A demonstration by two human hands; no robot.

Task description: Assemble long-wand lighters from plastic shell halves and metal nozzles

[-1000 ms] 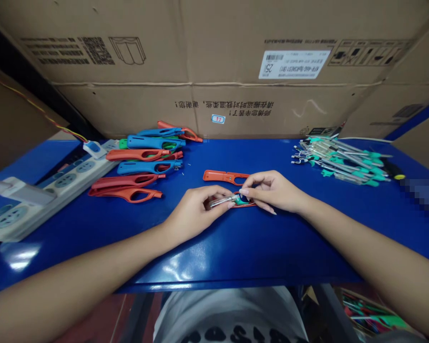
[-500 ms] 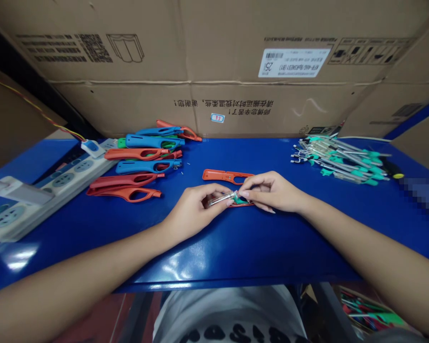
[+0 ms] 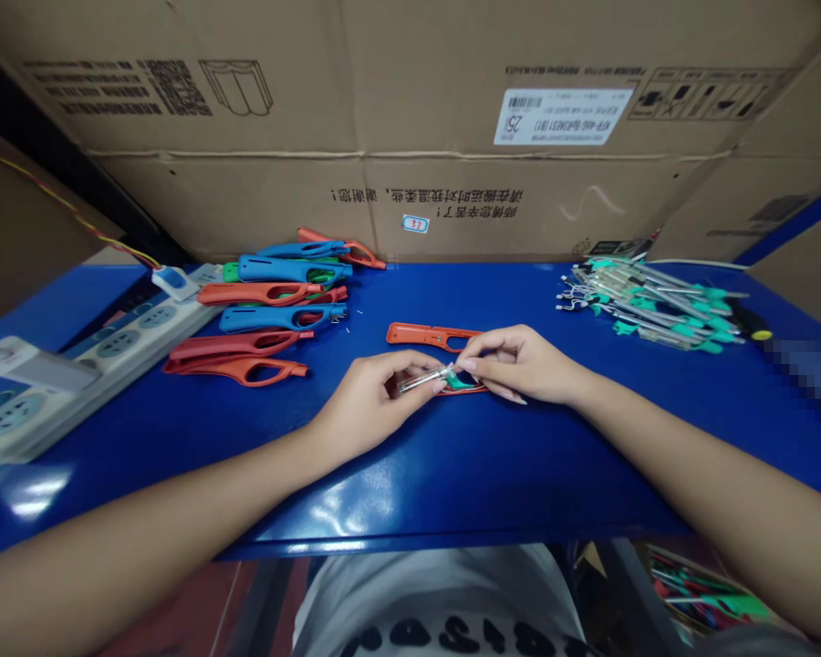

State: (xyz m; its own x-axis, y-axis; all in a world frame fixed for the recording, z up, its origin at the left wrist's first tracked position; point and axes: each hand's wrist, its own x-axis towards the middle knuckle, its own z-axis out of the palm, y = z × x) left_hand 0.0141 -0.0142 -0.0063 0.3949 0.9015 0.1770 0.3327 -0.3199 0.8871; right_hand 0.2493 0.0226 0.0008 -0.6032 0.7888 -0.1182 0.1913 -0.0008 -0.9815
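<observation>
My left hand (image 3: 381, 394) is closed on a clear lighter fuel tube (image 3: 420, 380), gripped between thumb and fingers. My right hand (image 3: 510, 365) pinches at the tube's right end, close to a green trigger piece (image 3: 461, 378); what its fingertips hold is too small to make out. Beneath both hands lies an orange lighter shell half (image 3: 462, 391), mostly covered by them. Just behind, another orange shell half (image 3: 417, 336) rests on the blue table with its inner side up, its right end hidden by my right hand.
Red, blue, orange and green lighter shells (image 3: 264, 318) are piled at the left, beside a white power strip (image 3: 127, 342). Several lighter inner assemblies (image 3: 657, 301) lie at the back right near a screwdriver (image 3: 753, 324). Behind the blue table (image 3: 362, 497) stands a cardboard box (image 3: 301, 192).
Both hands stay almost in place, with the tube still in the left. The right fingertips have shifted very slightly at the tube's end.
</observation>
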